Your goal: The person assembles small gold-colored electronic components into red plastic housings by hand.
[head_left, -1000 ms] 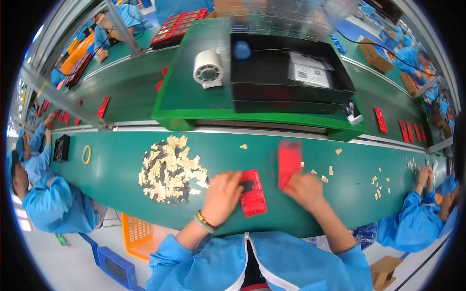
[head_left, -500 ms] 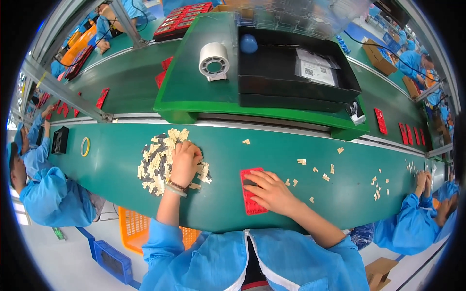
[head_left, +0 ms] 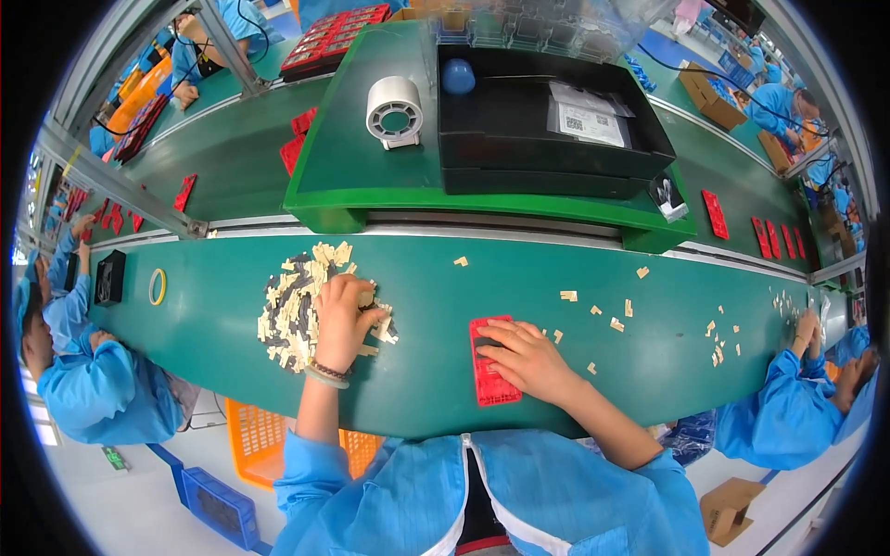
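— While the left hand [head_left: 345, 313] lies on that heap, what are its fingers doing?

— They are curled down into the pile of small cream pieces [head_left: 295, 310], closed loosely around some of them near the heap's right edge. Whether a single piece is pinched between fingertips I cannot tell; the back of the hand hides it. A beaded bracelet [head_left: 324, 372] sits at the wrist.

— And the other hand?

— The right hand [head_left: 527, 357] rests flat on the red tray [head_left: 491, 375], fingers slightly spread and pointing left, pressing on the tray's upper half. The tray lies lengthwise toward the person on the green belt [head_left: 445, 389], near its front edge and well apart from the pile.

— What else is on the belt?

— Loose cream pieces [head_left: 616, 320] scattered to the right of the tray — a few just beside the right hand, more farther out. At the far left, a yellow tape ring [head_left: 158, 286] and a small black box [head_left: 109, 277].

— Beyond the belt?

— A raised green platform [head_left: 371, 176] carrying a white round fan [head_left: 394, 111] and a large black tray [head_left: 547, 130]. Other red trays [head_left: 714, 213] lie on the belt behind it.

— Anyone else nearby?

— People in blue coats on both sides — one sleeve [head_left: 74, 398] at the left, another person's hands [head_left: 805, 329] at the right, over their own pieces.
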{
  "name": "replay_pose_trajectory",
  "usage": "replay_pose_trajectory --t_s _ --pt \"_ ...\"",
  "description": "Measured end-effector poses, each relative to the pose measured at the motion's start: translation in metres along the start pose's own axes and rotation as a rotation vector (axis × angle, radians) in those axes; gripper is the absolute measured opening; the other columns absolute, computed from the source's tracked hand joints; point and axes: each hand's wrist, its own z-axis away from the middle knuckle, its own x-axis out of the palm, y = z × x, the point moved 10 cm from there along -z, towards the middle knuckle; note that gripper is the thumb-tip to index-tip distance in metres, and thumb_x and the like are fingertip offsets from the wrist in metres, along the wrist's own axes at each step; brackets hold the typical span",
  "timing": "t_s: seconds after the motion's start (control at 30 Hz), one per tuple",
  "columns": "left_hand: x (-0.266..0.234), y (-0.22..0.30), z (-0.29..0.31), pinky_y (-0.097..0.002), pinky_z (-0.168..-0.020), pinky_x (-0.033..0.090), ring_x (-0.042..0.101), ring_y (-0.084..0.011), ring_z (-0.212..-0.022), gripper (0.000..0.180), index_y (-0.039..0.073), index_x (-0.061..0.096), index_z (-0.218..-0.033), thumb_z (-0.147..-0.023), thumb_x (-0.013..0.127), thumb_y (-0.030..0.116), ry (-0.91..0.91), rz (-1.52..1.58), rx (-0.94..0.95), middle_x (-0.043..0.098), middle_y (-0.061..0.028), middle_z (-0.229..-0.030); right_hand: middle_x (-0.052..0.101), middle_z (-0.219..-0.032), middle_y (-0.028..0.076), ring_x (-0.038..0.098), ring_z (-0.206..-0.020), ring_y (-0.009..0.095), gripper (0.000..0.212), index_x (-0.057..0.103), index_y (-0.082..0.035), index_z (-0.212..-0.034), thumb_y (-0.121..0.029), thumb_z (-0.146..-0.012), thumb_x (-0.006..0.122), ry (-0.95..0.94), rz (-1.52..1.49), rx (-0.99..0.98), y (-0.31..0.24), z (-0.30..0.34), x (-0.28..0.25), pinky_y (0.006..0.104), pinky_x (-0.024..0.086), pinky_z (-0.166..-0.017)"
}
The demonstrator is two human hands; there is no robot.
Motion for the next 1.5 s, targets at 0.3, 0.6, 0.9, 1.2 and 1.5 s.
replay_pose_trajectory --t_s 0.3,0.6,0.9,1.2,1.5 --pt "0.023 0.004 0.016 -0.0388 -0.093 0.031 0.046 -0.0273 -0.106 0.03 0.011 0.063 -0.093 -0.066 0.075 0.009 -0.139 -0.016 0.182 0.052 -0.0054 -0.109 0.055 -0.127 0.009 0.051 -0.12 0.027 0.029 0.064 -0.007 -0.107 -0.012 -0.079 0.067 0.058 -0.012 -0.018 0.003 -0.014 -0.003 0.0425 0.041 -0.098" --pt "0.03 0.023 0.005 -0.0388 -0.095 0.031 0.046 -0.0273 -0.108 0.026 0.01 0.062 -0.091 -0.068 0.073 0.008 -0.194 -0.09 0.317 0.052 -0.0062 -0.107 0.055 -0.127 0.009 0.052 -0.12 0.026 0.03 0.063 -0.008 -0.108 -0.012 -0.078 0.068 0.08 -0.018 -0.017 0.006 -0.012 -0.004 0.0426 0.041 -0.097" --pt "0.032 0.017 0.002 -0.0386 -0.093 0.032 0.047 -0.0265 -0.105 0.019 0.008 0.061 -0.085 -0.07 0.071 0.004 -0.066 -0.053 0.204 0.054 -0.0053 -0.102 0.055 -0.126 0.009 0.051 -0.12 0.027 0.028 0.063 -0.008 -0.107 -0.014 -0.08 0.067 0.084 -0.008 -0.009 0.006 -0.008 -0.007 0.0429 0.04 -0.097" --pt "0.01 0.01 -0.002 -0.0296 -0.073 0.044 0.055 -0.0192 -0.079 0.007 0.004 0.053 -0.089 -0.088 0.053 -0.003 0.067 0.353 0.033 0.059 -0.008 -0.085 0.057 -0.123 0.008 0.052 -0.118 0.026 0.029 0.063 -0.007 -0.107 -0.012 -0.079 0.068 0.22 -0.043 0.003 0.003 -0.003 -0.022 0.0421 0.041 -0.096" --pt "0.069 0.124 0.021 -0.026 -0.076 0.051 0.061 -0.016 -0.088 0.071 0.01 0.018 -0.148 -0.088 0.048 -0.014 -0.49 1.042 -0.068 0.057 -0.0101 -0.101 0.063 -0.101 0.01 0.062 -0.089 0.019 0.026 0.065 -0.004 -0.105 0.003 -0.08 0.064 0.475 -0.696 0.379 0.017 -0.022 -0.048 0.0285 0.051 -0.073"
